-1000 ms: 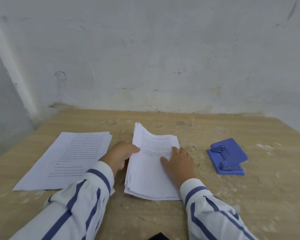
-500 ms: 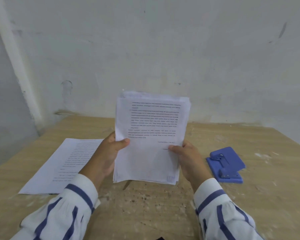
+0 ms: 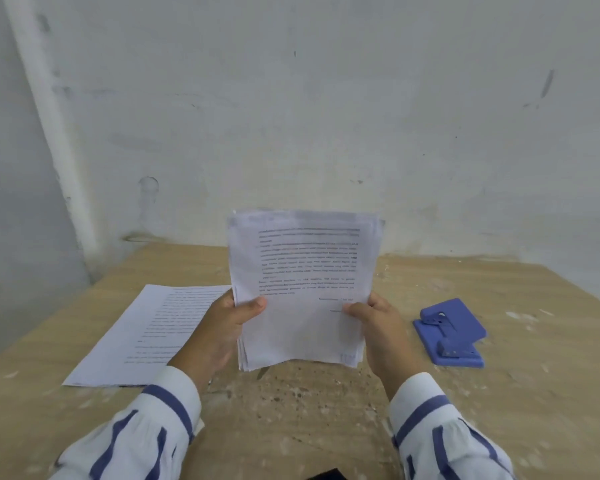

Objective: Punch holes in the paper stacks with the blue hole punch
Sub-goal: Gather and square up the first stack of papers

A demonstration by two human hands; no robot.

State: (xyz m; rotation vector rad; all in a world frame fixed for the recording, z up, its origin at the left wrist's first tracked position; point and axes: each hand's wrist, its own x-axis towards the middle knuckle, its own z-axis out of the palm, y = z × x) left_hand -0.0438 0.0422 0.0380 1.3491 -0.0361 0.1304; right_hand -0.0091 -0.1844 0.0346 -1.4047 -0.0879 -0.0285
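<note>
A stack of printed paper [image 3: 303, 289] stands upright above the wooden table [image 3: 326, 410], its lower edge just off the surface. My left hand [image 3: 222, 327] grips its left side with the thumb across the front. My right hand [image 3: 378, 323] grips its right side the same way. The blue hole punch [image 3: 449, 332] lies on the table to the right of my right hand, untouched. A second stack of printed paper [image 3: 146, 336] lies flat on the table at the left.
A grey-white wall [image 3: 326, 116] rises right behind the table's far edge, and a side wall closes the left. The tabletop is speckled with pale stains. A dark object [image 3: 326, 475] peeks in at the bottom edge.
The middle stack lay flat under both hands a second ago. Both hands have lifted it upright off the table and hold it there, slightly higher than half a second ago.
</note>
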